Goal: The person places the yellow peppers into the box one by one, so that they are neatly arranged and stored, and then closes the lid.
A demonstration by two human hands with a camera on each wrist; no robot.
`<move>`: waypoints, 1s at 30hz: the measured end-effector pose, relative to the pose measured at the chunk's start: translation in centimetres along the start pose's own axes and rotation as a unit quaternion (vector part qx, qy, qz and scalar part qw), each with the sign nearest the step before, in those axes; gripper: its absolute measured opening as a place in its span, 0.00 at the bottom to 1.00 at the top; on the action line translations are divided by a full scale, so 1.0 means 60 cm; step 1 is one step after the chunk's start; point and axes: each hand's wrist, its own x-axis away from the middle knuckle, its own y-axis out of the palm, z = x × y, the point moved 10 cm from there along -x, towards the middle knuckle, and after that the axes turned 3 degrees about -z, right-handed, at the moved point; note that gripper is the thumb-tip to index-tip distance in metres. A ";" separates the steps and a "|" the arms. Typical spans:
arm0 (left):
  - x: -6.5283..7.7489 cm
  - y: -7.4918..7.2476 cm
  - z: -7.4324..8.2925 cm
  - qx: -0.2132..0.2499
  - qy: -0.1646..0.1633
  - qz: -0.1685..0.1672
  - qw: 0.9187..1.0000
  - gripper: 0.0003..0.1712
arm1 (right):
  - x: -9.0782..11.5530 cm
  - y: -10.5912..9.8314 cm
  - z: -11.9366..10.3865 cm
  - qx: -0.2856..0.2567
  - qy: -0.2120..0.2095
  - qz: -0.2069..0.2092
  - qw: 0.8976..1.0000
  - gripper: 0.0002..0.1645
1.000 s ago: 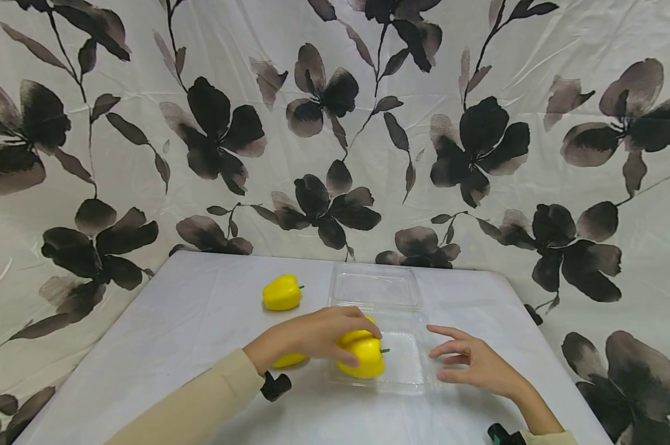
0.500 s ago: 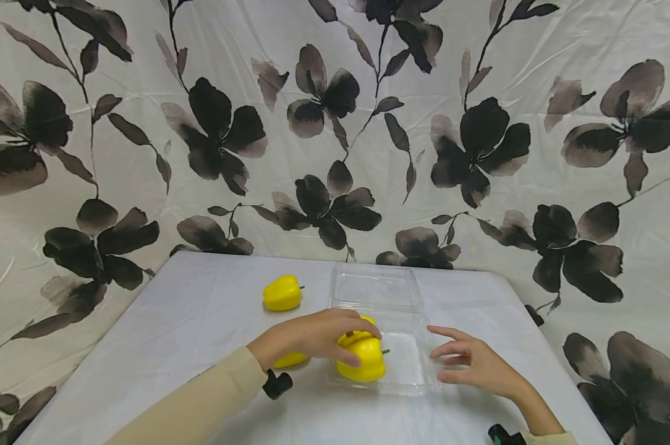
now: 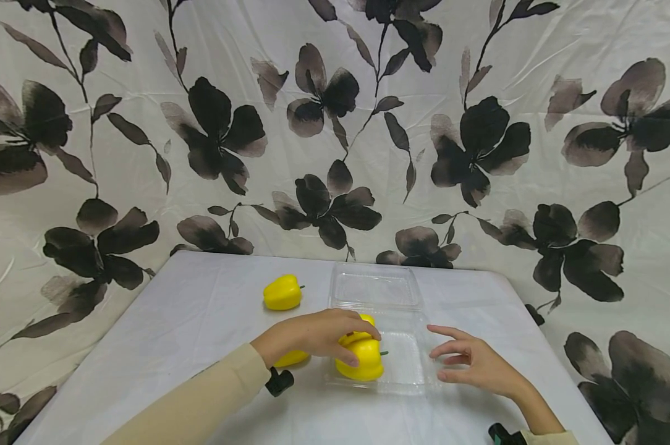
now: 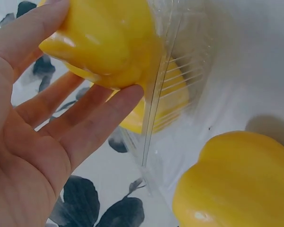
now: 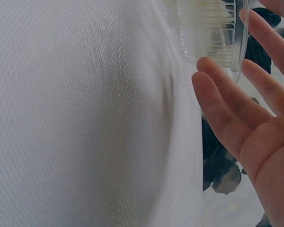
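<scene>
Through the head camera I see a table [image 3: 201,309] spread with a white cover, which shows a fine woven texture in my right wrist view. Directly on it, right of centre, sits a clear plastic container [image 3: 410,364], its lid [image 3: 376,290] lying open toward the far edge. Left of the lid rests one yellow pepper [image 3: 282,293]; nearer me, left of the container, rests a second pepper [image 3: 292,358], partly hidden.
</scene>
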 end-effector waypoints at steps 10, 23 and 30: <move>-0.002 0.003 0.001 -0.012 -0.008 -0.009 1.000 0.32 | -0.001 0.000 -0.002 0.000 -0.005 -0.006 1.000 0.17; -0.001 0.010 0.005 -0.043 -0.020 -0.026 0.999 0.30 | -0.001 0.001 -0.001 0.002 -0.006 -0.008 1.000 0.17; 0.000 0.014 0.006 -0.054 -0.022 -0.023 0.998 0.30 | 0.001 0.002 0.001 0.007 -0.004 -0.008 1.000 0.18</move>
